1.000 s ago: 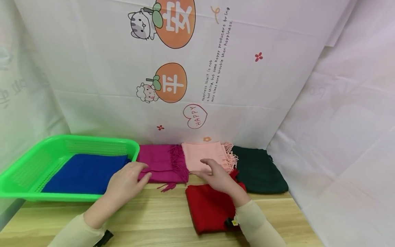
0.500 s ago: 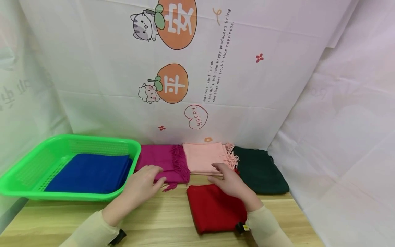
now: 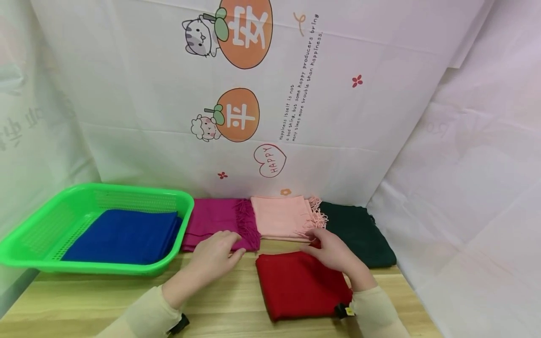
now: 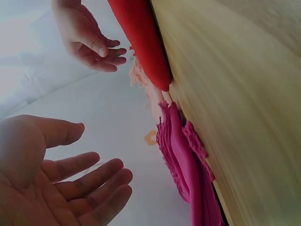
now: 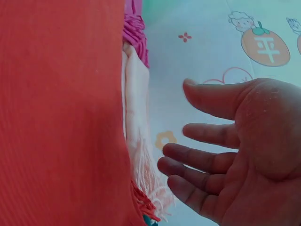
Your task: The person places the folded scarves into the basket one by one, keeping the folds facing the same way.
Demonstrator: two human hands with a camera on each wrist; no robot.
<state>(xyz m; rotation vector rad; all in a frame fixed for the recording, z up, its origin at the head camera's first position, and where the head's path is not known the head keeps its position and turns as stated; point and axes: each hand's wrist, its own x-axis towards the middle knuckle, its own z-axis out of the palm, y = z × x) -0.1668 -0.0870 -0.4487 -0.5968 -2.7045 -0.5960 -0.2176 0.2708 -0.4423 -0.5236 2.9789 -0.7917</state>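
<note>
A folded red scarf (image 3: 300,286) lies on the wooden table, and my right hand (image 3: 334,251) hovers over its far right corner with relaxed, parted fingers. In the right wrist view that hand (image 5: 235,155) holds nothing and shows a gap from the red cloth (image 5: 61,113). My left hand (image 3: 213,256) is above the table left of the red scarf, in front of the folded magenta scarf (image 3: 211,216). Its fingers (image 4: 89,181) spread loosely in the left wrist view, with nothing between them. In the green basket (image 3: 97,270) lies a folded blue cloth (image 3: 122,237).
Along the back wall, a folded pink scarf (image 3: 279,216) with fringe sits between the magenta scarf and a dark green folded cloth (image 3: 359,234). White printed sheeting (image 3: 329,117) encloses the back and sides. Bare wood (image 3: 228,300) shows in front of my left hand.
Both hands have moved to the right and slightly nearer, the left away from the basket and the right across the red scarf. The cloths stay where they were.
</note>
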